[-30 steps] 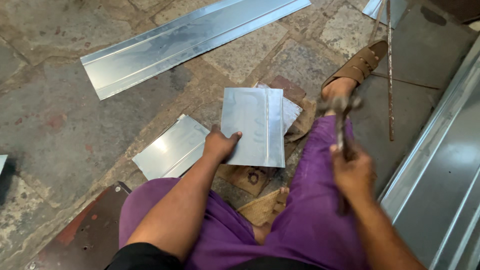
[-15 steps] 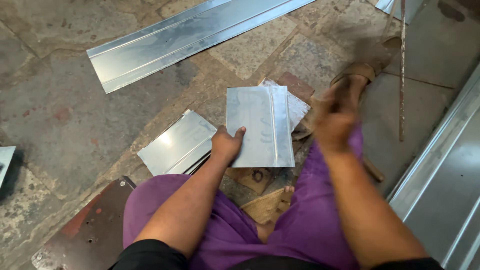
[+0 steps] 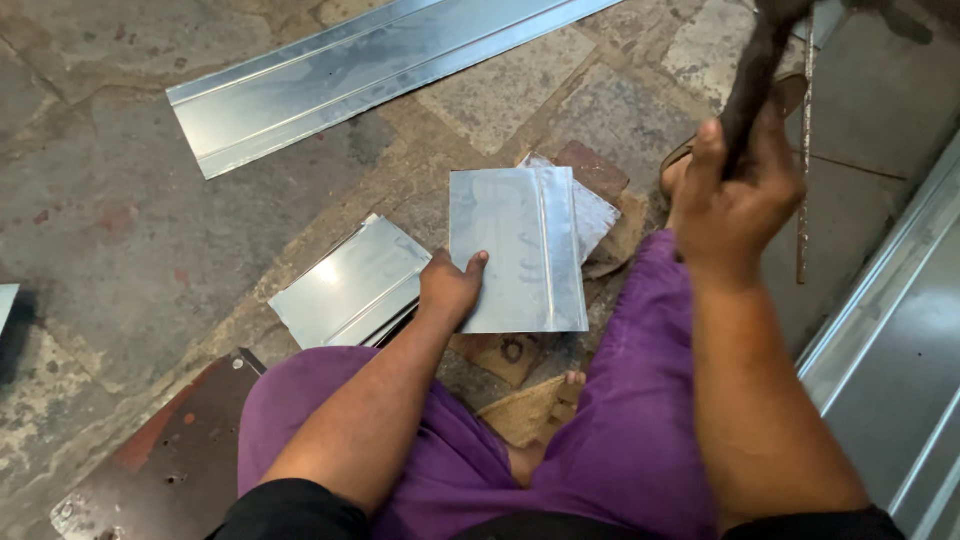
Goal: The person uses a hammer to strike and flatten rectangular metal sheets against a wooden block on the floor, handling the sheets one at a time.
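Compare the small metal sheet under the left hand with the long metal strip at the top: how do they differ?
The small sheet is short and nearly rectangular; the long strip is far longer and narrow. The left hand presses on the small sheet, which rests on scraps; the long strip lies untouched on the stone floor. Both are shiny grey metal with a lengthwise fold.

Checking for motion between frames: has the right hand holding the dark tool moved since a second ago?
Yes. The right hand with the dark tool has risen away from the purple-clad lap, now up near the sandalled foot.
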